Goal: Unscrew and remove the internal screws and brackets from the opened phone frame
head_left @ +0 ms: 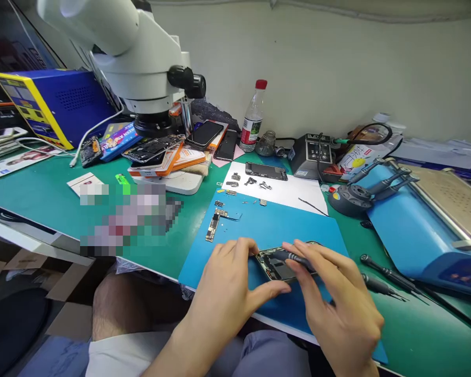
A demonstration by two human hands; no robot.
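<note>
An opened phone housing [277,268] with bare inner parts is tilted up a little above the blue mat [298,217]. My left hand [230,277] grips its left end, thumb along the near edge and fingers at the far corner. In my right hand [337,298] a dark screwdriver [296,257] with a ringed handle is pinched between thumb and fingers, lying low over the housing's inside. Its tip is hard to make out. Left of my hands on the mat lie a logic board [212,226] and several small parts. A phone screen [266,171] rests on white paper behind.
A microscope [149,68] looms over the left side, with stacked phones and orange boxes below it. Farther right stand a bottle [252,118], a soldering station [313,156], a round tool holder [351,199] and a blue heating plate unit [412,235]. More screwdrivers [384,269] lie beside my right hand.
</note>
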